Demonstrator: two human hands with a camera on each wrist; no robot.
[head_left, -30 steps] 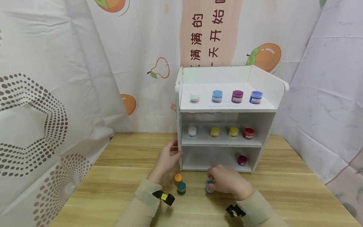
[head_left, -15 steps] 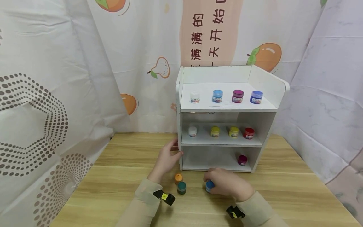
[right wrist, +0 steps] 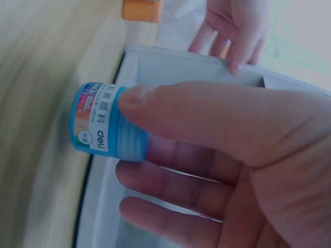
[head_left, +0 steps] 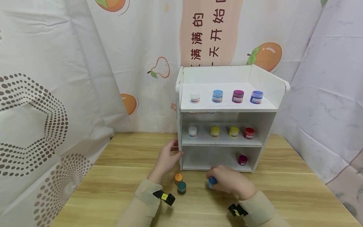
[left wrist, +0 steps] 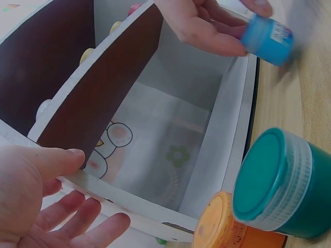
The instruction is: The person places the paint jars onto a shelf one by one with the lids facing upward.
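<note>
My right hand (head_left: 231,181) pinches a blue paint jar (right wrist: 111,121) by its lid end, thumb on one side and fingers on the other. The jar is in front of the lowest shelf, close over the table, with its printed label showing in the right wrist view. At the white shelf unit's (head_left: 229,110) left side panel, my left hand (head_left: 167,159) rests with its thumb by the front edge and its fingers loosely spread along the outer side. An orange paint jar (head_left: 178,178) and a dark green paint jar (left wrist: 274,186) stand on the table between the hands.
A white jar (head_left: 194,97), light blue jar (head_left: 217,96), purple jar (head_left: 238,96) and dark blue jar (head_left: 256,97) stand on top. Several white, yellow and red jars occupy the middle shelf (head_left: 198,142). One dark red jar (head_left: 242,160) sits at the lowest shelf's right.
My right hand has taken the blue jar up slightly toward the shelf unit and a little to the right. The left hand keeps its place at the side panel.
</note>
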